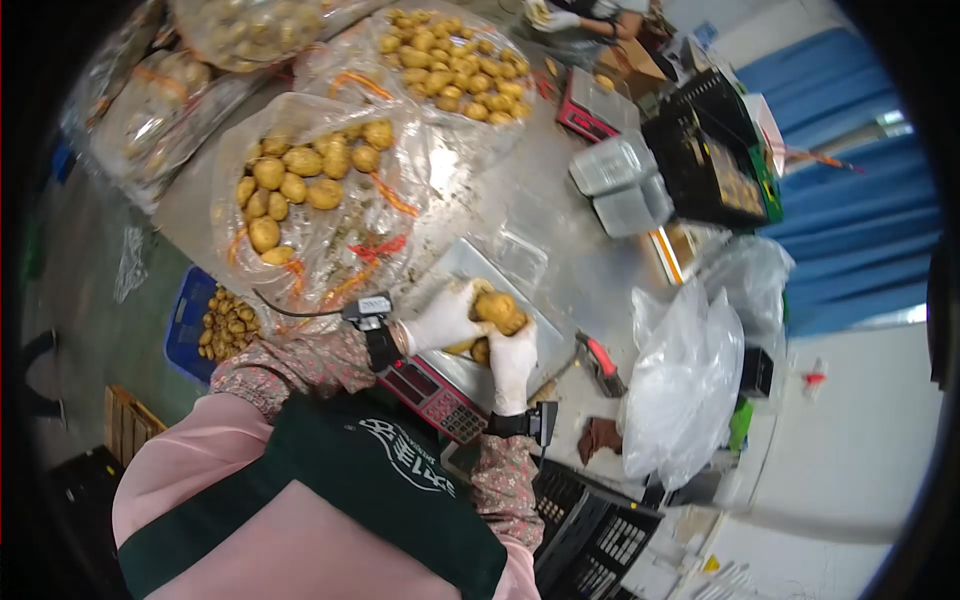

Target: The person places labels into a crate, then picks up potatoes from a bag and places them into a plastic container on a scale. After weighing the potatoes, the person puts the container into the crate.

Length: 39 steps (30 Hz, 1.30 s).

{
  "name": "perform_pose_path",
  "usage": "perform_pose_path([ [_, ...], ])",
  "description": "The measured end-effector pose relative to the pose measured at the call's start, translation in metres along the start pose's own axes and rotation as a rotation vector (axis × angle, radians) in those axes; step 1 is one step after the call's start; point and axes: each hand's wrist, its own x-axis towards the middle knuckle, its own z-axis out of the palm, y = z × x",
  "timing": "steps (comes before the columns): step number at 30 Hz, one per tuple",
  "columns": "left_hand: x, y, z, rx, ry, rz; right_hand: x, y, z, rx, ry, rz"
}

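Observation:
Both my hands wear white gloves and meet over the weighing scale point(436, 398), which has a red keypad panel and a metal plate. My left hand point(448, 318) is closed around potatoes point(499, 309) from the left. From below and to the right, my right hand point(512, 366) grips the same potatoes. How many are held is hard to make out. More potatoes point(480, 350) show beneath the hands, on or just above the plate. Beyond the hands lies a clear plastic tray point(522, 258) on the metal table point(470, 205).
Open plastic bags of potatoes point(300, 175) point(455, 68) lie across the table's far side. A blue crate point(188, 330) with small potatoes stands at lower left. Stacked clear trays point(622, 180), a red-handled tool point(600, 366) and plastic bags point(685, 385) are rightward. Another person's gloved hand point(555, 18) shows at the top.

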Motion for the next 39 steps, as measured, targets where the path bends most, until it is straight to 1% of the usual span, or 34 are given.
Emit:
perform_pose_path([
  [2, -0.004, 0.001, 0.001, -0.015, 0.090, 0.026, -0.006, -0.009, 0.003, 0.171, 0.126, 0.069],
  [4, -0.008, 0.004, 0.000, 0.068, 0.148, 0.104, -0.018, -0.020, 0.008, 0.349, 0.277, 0.033],
  [5, -0.007, 0.005, -0.003, 0.067, 0.132, 0.113, -0.022, -0.022, 0.009, 0.310, 0.354, 0.007],
  [6, -0.008, 0.005, -0.005, 0.065, 0.112, 0.121, -0.028, -0.031, 0.005, 0.171, 0.428, -0.034],
  [8, -0.010, 0.002, -0.011, 0.164, -0.002, 0.114, -0.035, -0.042, 0.000, 0.224, 0.584, -0.070],
  [9, -0.012, 0.002, -0.011, 0.179, -0.045, 0.141, -0.036, -0.039, -0.003, 0.199, 0.621, -0.093],
  [10, -0.016, 0.009, -0.017, 0.131, -0.027, 0.193, -0.037, -0.040, -0.007, 0.174, 0.659, -0.117],
  [11, -0.020, 0.012, -0.017, 0.068, 0.021, 0.200, -0.039, -0.043, -0.010, 0.227, 0.647, -0.164],
  [12, -0.023, 0.014, -0.019, 0.004, 0.068, 0.207, -0.044, -0.050, -0.015, 0.149, 0.624, -0.200],
  [13, -0.031, 0.029, -0.034, -0.271, -0.020, 0.079, -0.050, -0.067, -0.017, 0.173, 0.579, -0.234],
  [14, -0.036, 0.029, -0.043, -0.268, -0.001, 0.071, -0.059, -0.083, -0.016, 0.197, 0.533, -0.265],
  [15, -0.042, 0.027, -0.052, -0.654, -0.040, -0.061, -0.065, -0.093, -0.009, 0.223, 0.436, -0.327],
  [16, -0.051, 0.038, -0.070, -1.042, -0.075, -0.189, -0.071, -0.102, -0.001, 0.250, 0.337, -0.388],
  [17, -0.063, 0.045, -0.097, -1.222, -0.159, -0.349, -0.072, -0.106, 0.013, 0.229, 0.232, -0.553],
  [18, -0.073, 0.021, -0.108, -1.095, -0.153, -0.261, -0.075, -0.121, 0.016, 0.183, 0.118, -0.726],
  [20, -0.099, -0.010, -0.137, -1.128, -0.010, -0.478, -0.084, -0.132, 0.027, 0.118, -0.124, -0.745],
  [22, -0.140, -0.021, -0.192, -0.992, 0.091, -0.428, -0.083, -0.138, 0.035, 0.169, -0.156, -0.758],
  [23, -0.155, -0.019, -0.218, -0.771, 0.230, -0.541, -0.081, -0.136, 0.038, 0.170, -0.182, -0.743],
  [24, -0.186, -0.074, -0.231, -0.171, 0.394, -0.158, -0.080, -0.134, 0.040, 0.170, -0.207, -0.725],
  [25, -0.230, -0.103, -0.275, -0.559, 0.695, -0.501, -0.078, -0.131, 0.046, 0.182, -0.203, -0.654],
  [26, -0.242, -0.097, -0.300, -0.353, 0.764, -0.650, -0.077, -0.131, 0.050, 0.178, -0.209, -0.654],
  [27, -0.256, -0.113, -0.317, 0.137, 0.918, -0.599, -0.077, -0.130, 0.054, 0.203, -0.215, -0.649],
  [28, -0.258, -0.110, -0.327, 0.633, 1.034, -0.519, -0.077, -0.131, 0.057, 0.227, -0.219, -0.643],
  [29, -0.257, -0.106, -0.331, 0.760, 1.071, -0.457, -0.078, -0.131, 0.061, 0.227, -0.242, -0.647],
  [30, -0.243, -0.084, -0.334, 0.886, 1.105, -0.392, -0.079, -0.135, 0.064, 0.221, -0.240, -0.647],
  [31, -0.231, -0.080, -0.334, 0.735, 1.112, -0.302, -0.080, -0.140, 0.068, 0.240, -0.268, -0.654],
  [32, -0.219, -0.088, -0.326, 0.607, 1.072, -0.324, -0.081, -0.146, 0.072, 0.260, -0.296, -0.661],
  [34, -0.185, -0.088, -0.306, 0.633, 0.847, -0.210, -0.081, -0.157, 0.076, 0.245, -0.304, -0.674],
  [36, -0.151, -0.093, -0.290, 0.894, 0.626, -0.064, -0.078, -0.160, 0.081, 0.227, -0.383, -0.719],
  [37, -0.140, -0.103, -0.284, 0.885, 0.622, -0.059, -0.077, -0.162, 0.082, 0.234, -0.407, -0.719],
  [39, -0.118, -0.127, -0.274, 0.972, 0.263, -0.339, -0.077, -0.161, 0.085, 0.217, -0.403, -0.717],
])
